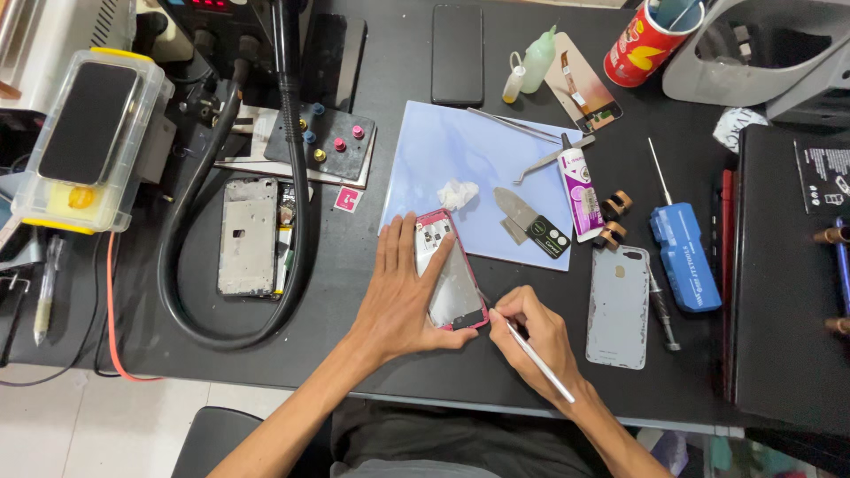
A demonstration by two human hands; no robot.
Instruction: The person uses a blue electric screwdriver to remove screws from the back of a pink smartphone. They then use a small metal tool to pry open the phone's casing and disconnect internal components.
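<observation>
At the far left of the black table (372, 358) a clear plastic box with yellow trim (88, 142) was seen, and beside it a bare metal phone frame (248, 236) lay inside the loop of a thick black hose (297, 204). Nearer the middle, the left hand (403, 296) was laid flat and open, fingers spread, pressing down on the left side of a pink-framed phone (456, 283), which rested partly on the lower edge of a pale blue mat (460, 155). A crumpled white tissue (457, 192) was placed on the mat just above the phone. Just right of the phone, the right hand (531, 341) was closed in a pen grip around a thin white tool (540, 361), whose tip was held at the phone's lower right corner. Further right, a tube of glue (578, 188), a grey phone back cover (619, 305) and a blue tool case (683, 257) were laid out.
</observation>
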